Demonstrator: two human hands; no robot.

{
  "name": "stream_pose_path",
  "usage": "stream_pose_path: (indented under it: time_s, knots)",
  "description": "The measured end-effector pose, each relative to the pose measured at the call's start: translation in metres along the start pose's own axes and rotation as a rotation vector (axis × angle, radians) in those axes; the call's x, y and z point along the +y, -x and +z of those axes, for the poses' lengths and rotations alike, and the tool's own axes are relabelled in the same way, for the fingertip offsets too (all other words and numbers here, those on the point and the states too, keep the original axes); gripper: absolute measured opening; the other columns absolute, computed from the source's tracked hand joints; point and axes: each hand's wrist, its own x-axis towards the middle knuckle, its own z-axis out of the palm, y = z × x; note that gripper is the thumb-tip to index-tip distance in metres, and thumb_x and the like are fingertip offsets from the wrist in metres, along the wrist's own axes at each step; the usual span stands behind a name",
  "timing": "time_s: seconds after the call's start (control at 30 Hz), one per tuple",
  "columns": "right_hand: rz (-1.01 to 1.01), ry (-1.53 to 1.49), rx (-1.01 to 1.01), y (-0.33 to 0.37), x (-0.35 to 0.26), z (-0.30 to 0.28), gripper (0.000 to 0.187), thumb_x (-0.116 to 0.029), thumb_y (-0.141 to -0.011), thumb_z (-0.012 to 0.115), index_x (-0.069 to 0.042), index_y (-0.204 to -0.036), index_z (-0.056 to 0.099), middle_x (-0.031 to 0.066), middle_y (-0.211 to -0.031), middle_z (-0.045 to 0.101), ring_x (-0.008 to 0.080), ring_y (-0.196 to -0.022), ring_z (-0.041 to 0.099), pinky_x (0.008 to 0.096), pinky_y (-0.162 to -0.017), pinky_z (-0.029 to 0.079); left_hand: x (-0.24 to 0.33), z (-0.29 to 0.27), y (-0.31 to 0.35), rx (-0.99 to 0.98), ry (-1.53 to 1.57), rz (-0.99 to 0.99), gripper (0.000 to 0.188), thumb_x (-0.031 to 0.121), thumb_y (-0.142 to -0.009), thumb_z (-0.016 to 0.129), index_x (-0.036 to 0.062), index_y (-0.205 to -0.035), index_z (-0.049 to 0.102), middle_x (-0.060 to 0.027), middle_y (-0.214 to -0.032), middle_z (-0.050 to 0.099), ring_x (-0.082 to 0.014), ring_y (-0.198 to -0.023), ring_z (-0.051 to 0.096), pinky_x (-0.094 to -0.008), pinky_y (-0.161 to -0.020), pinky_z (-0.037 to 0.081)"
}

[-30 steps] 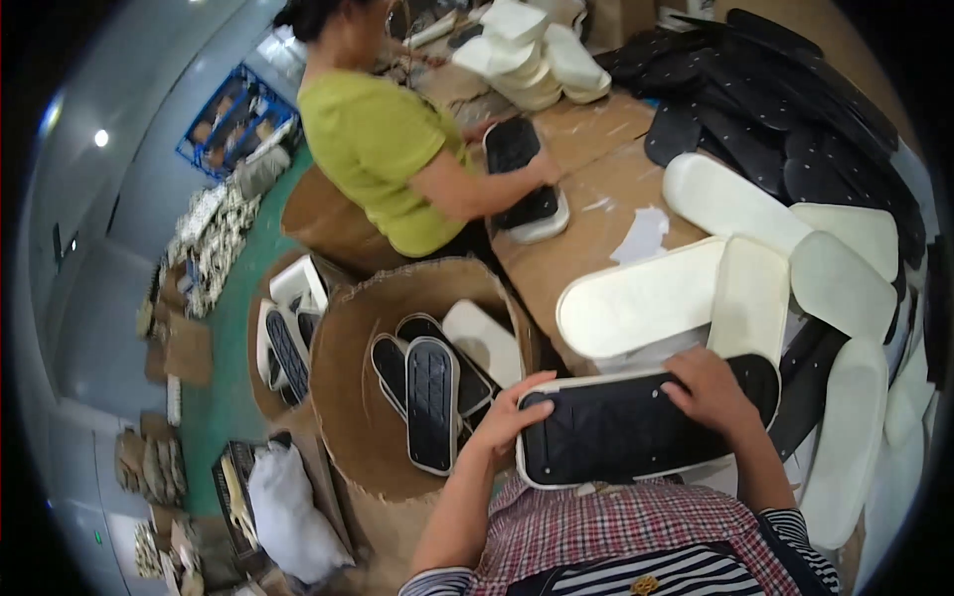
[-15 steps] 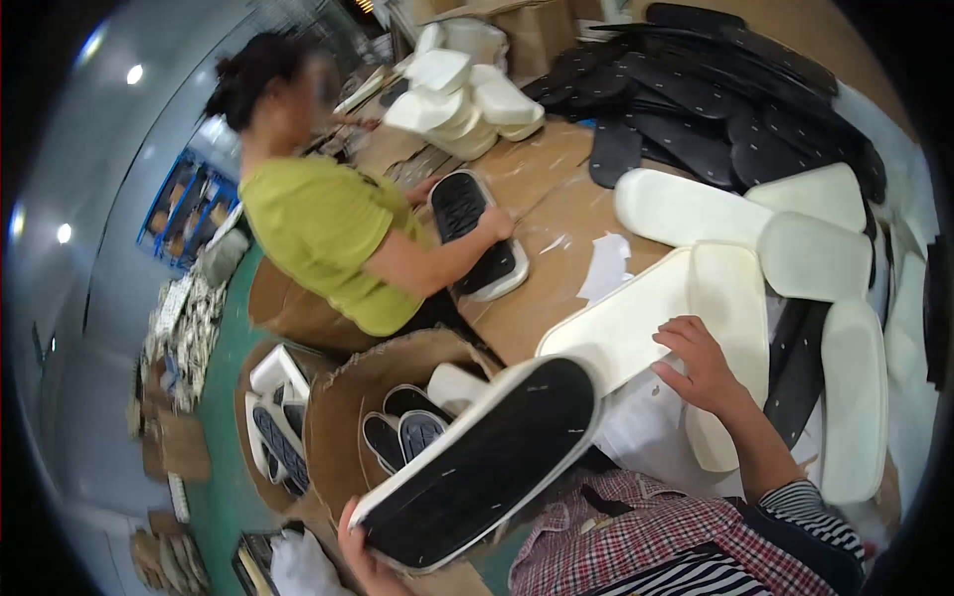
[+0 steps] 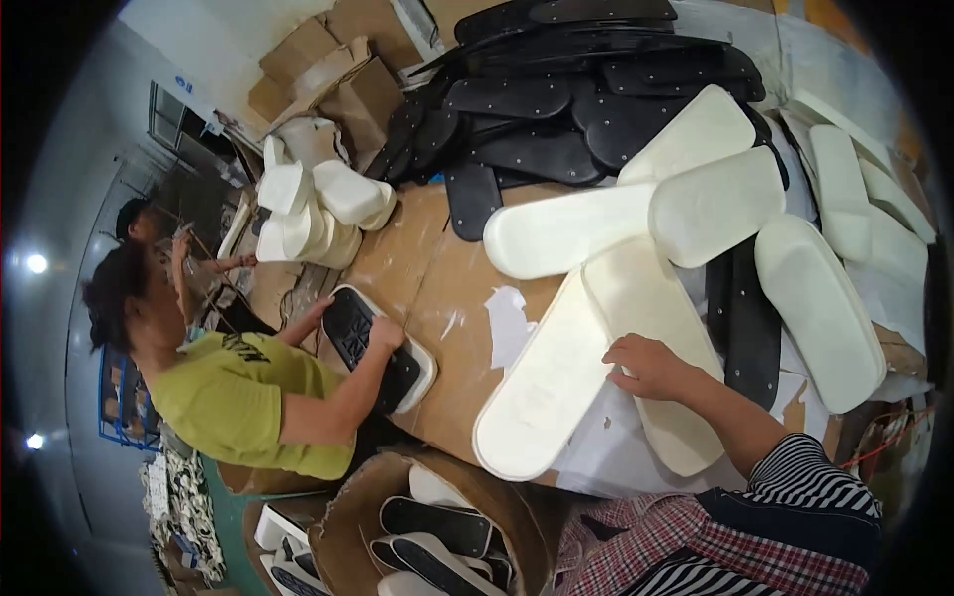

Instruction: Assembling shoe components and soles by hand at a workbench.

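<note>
Right hand: the right hand lies at centre right of the frame, fingers curled down onto a white sole — its grip is loose, resting on the sole rather than closed around it.
Left hand: out of view, so its grip cannot be told.
White sole: flat on the counter, just right of the frame's middle, touching a second white sole that slants toward lower centre.
Doing it well: I judge it best to pinch one sole by its edge — the two lie side by side, and white paper beneath them could lift along with them.
Black soles: a heap of black soles fills the upper centre, with more white soles spread over it at right.
Co-worker: a person in a green shirt at left presses both hands on a black-and-white sole.
Packages: brown cardboard boxes stand at upper left, plain and blocky; a round cardboard bin at lower centre holds finished soles.
Labels and signs: a small blue patch on the wall at upper left, too small to make out.
White pile: stacked white pieces sit below the boxes.
</note>
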Motion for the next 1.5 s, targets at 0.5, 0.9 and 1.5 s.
stream_pose_path:
  time_s: [0.5,0.9,1.5]
  knots:
    - [0.233,0.237,0.563,0.037,0.13,-0.025,0.021,-0.003,-0.074,0.056,0.002,-0.094,0.056,0.0189,-0.096,0.055,0.0364,-0.094,0.051,0.0426,-0.083,0.042,0.14,0.034,0.048,0.096,1.305,-0.072,0.014,0.01,-0.086,0.059,0.0001,-0.096,0.062,-0.0033,-0.088,0.062,-0.011,-0.083,0.055,-0.0232,-0.077,0.045]
    - [0.495,0.589,0.376,0.096,0.158,-0.021,0.047,-0.005,-0.072,0.065,-0.002,-0.117,0.052,0.0197,-0.129,0.045,0.0404,-0.124,0.036,0.0489,-0.102,0.031,0.172,0.04,0.038,-0.332,1.136,-0.112,0.024,0.015,-0.087,0.062,0.0001,-0.105,0.063,-0.004,-0.093,0.064,-0.0109,-0.085,0.057,-0.0241,-0.077,0.046]
    - [0.523,0.394,0.297,0.121,0.127,-0.021,0.051,-0.008,-0.065,0.069,-0.004,-0.113,0.054,0.0165,-0.131,0.042,0.0411,-0.125,0.032,0.0499,-0.098,0.033,0.119,0.001,0.17,-0.373,1.204,-0.147,0.028,0.013,-0.083,0.068,-0.0028,-0.105,0.062,-0.0048,-0.09,0.065,-0.0111,-0.079,0.059,-0.025,-0.071,0.048]
